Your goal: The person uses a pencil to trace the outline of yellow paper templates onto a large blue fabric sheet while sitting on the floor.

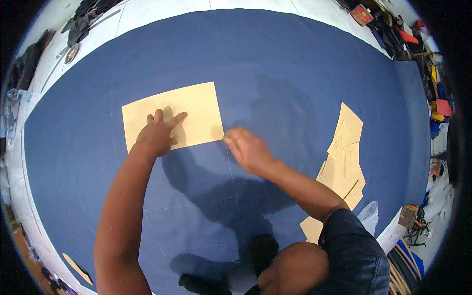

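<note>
A tan rectangular card sheet (199, 105) lies flat on a broad dark blue cloth (295, 54). My left hand (158, 132) presses on the left half of the card, fingers spread. At the card's near right corner is my right hand (246, 148), its fingers drawn together in a pinch and slightly blurred. Whatever it may hold is hidden by the fingers. A thin pale line runs over the cloth from that corner toward me, and other faint lines cross the cloth nearer to me.
Several overlapping tan card pieces (344, 164) lie at right, partly behind my right forearm. A clear plastic bag (368, 216) is near them. Another thin tan piece (77, 268) lies at the near left. Assorted clutter (437, 98) lines the right edge; dark items (81, 27) sit far left.
</note>
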The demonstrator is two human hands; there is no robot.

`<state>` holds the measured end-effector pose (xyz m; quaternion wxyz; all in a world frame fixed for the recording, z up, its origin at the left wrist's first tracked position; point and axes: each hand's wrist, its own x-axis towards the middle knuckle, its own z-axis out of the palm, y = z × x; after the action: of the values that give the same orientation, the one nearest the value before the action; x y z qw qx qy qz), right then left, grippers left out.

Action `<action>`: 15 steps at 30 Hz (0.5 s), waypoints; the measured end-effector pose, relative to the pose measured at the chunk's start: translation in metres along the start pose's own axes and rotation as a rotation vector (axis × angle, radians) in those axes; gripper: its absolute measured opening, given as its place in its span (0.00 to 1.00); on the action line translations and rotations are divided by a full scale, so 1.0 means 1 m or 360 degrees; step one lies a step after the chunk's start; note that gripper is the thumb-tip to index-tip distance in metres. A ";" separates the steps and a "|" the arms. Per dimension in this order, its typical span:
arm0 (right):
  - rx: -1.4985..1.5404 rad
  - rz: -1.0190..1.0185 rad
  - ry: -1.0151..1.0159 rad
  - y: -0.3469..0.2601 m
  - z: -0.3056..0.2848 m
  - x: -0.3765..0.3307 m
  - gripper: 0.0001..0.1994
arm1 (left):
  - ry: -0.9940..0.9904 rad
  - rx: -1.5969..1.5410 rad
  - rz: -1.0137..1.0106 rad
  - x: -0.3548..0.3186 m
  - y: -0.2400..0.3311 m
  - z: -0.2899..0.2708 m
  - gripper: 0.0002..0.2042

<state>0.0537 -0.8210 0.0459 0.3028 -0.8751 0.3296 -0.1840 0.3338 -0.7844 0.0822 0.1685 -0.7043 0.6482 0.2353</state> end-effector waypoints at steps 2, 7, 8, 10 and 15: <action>0.0186 0.0215 0.0286 0.011 -0.006 0.020 0.10 | -0.0021 0.0015 -0.0031 -0.002 0.000 0.000 0.42; -0.0200 0.0093 0.0570 0.066 -0.010 0.071 0.11 | -0.0020 0.0014 -0.0059 -0.004 0.004 0.000 0.40; -0.0215 0.0129 0.0582 0.070 -0.005 0.074 0.11 | 0.0171 -0.0157 -0.0091 -0.007 0.005 0.008 0.39; -0.0284 0.0115 0.0625 0.076 0.004 0.077 0.11 | 0.0547 -0.0508 -0.0148 -0.016 0.008 0.037 0.38; -0.0329 0.0129 0.0599 0.077 0.010 0.078 0.11 | 0.1180 -0.0398 -0.0446 -0.018 0.016 0.086 0.36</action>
<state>0.0784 -0.9167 -0.0021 0.1519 -0.8377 0.4323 -0.2971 0.3073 -0.7246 0.0217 -0.1329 -0.8377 0.5294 0.0175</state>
